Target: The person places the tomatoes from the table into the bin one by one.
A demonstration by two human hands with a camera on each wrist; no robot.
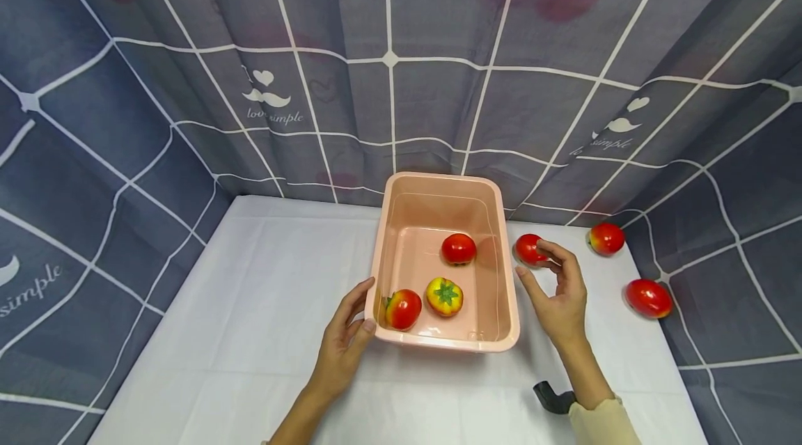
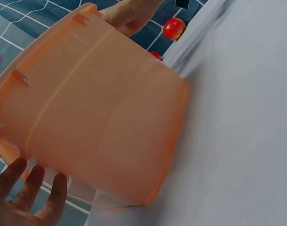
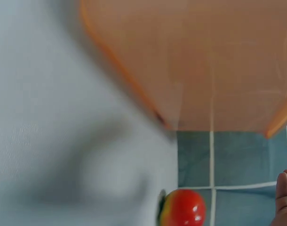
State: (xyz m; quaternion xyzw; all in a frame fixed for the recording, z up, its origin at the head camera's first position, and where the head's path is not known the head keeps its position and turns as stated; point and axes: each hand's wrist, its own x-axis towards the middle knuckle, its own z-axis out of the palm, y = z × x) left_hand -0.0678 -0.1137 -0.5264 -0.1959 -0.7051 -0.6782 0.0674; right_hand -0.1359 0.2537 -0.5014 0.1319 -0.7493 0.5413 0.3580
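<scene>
A pink plastic bin [image 1: 447, 344] stands on the white-covered table, holding two red tomatoes [image 1: 458, 248] and a yellow-red one [image 1: 444, 297] with a green star-shaped calyx. My left hand [image 1: 341, 347] is at the bin's front left corner, its fingers against the side and its thumb by the front rim. In the left wrist view those fingers [image 2: 56, 200] are spread and nearly straight along the wall. Right of the bin, my right hand [image 1: 564, 299] holds nothing, thumb and fingers apart. Its fingertips overlap another red tomato [image 1: 528, 248] in the head view.
Two more red tomatoes lie at the right, one farther back [image 1: 606, 239] and one at the table's side edge [image 1: 648, 298]. A grey checked curtain [image 1: 351, 104] surrounds the table at the back and sides. A black curved piece [image 1: 554, 399] is by my right wrist.
</scene>
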